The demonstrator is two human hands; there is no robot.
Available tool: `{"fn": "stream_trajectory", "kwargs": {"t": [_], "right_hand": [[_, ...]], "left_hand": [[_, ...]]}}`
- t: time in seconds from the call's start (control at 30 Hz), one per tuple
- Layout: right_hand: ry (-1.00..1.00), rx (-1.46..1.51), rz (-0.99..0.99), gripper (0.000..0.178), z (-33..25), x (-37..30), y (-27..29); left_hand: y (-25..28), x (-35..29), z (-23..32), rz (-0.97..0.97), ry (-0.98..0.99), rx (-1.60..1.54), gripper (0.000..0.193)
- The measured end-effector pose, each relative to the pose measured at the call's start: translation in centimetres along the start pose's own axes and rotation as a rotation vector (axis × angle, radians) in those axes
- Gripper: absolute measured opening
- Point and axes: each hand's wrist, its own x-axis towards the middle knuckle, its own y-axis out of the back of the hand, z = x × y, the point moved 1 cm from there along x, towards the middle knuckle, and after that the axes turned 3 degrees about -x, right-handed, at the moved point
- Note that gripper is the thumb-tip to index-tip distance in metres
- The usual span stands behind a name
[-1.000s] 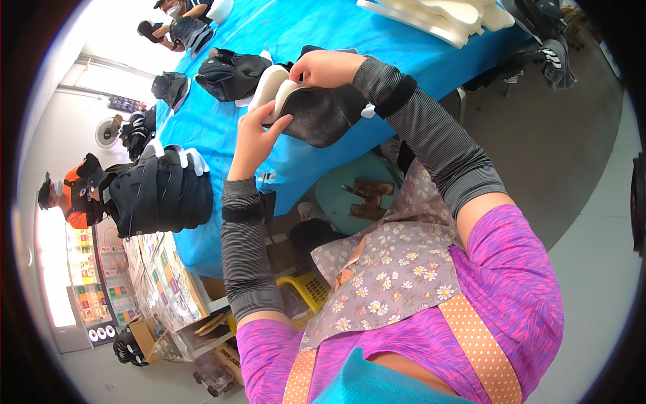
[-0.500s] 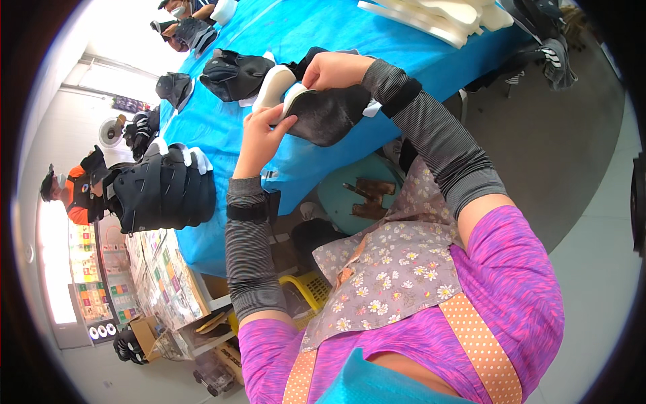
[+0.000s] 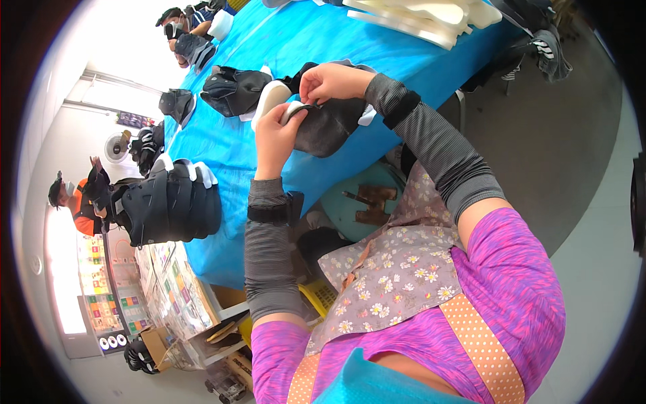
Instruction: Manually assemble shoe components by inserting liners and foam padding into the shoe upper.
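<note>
Black boot [image 3: 330, 128] (both hands gripping) — toe points upper-left.

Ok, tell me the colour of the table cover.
Bright blue table cover, clearest in the head view.

black boot piece [image 3: 330, 128]: matt, soft cloth-like, between the fingers of both hands | white pad [image 3: 291, 112]: matt foam, under left hand [image 3: 274, 131] fingertips | strap at right hand [image 3: 331, 82] fingertips: dark woven cloth | table cover [image 3: 282, 47] beyond the fingers: blue, smooth, slightly glossy sheet
</note>
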Motion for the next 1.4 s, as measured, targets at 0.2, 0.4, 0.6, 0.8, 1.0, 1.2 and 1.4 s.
{"fn": "stream_trajectory", "kwargs": {"t": [0.2,0.4,0.6,0.8,1.0,1.2,1.4], "right_hand": [[0.011,0.142,0.205,0.021,0.6,-0.8,-1.3],[0.177,0.203,0.369,0.027,0.5,-0.7,-3.0],[0.19,-0.44,0.538,0.046,-1.7,0.8,-8.0],[0.229,-0.494,0.746,0.052,-1.6,0.0,-8.2],[0.509,-0.334,0.922,0.042,-4.5,-1.5,-10.4],[0.587,-0.237,0.704,0.028,-7.1,-2.7,-10.6],[0.527,0.344,0.493,0.021,-5.3,-4.2,-9.3]], "left_hand": [[0.6,0.2,-1.1,-0.148,0.13,-0.187,0.025],[1.3,1.2,0.5,-0.336,0.025,0.273,0.034],[0.3,-0.6,-1.2,-0.07,-0.054,0.345,0.039],[4.3,-2.6,0.7,-0.104,-0.404,0.591,0.033],[3.7,-6.5,-0.5,0.167,-0.639,0.522,0.039],[5.5,-8.2,2.1,0.245,-0.689,0.591,0.043],[5.7,-9.4,-3.7,0.207,-0.485,0.39,0.029]]}}
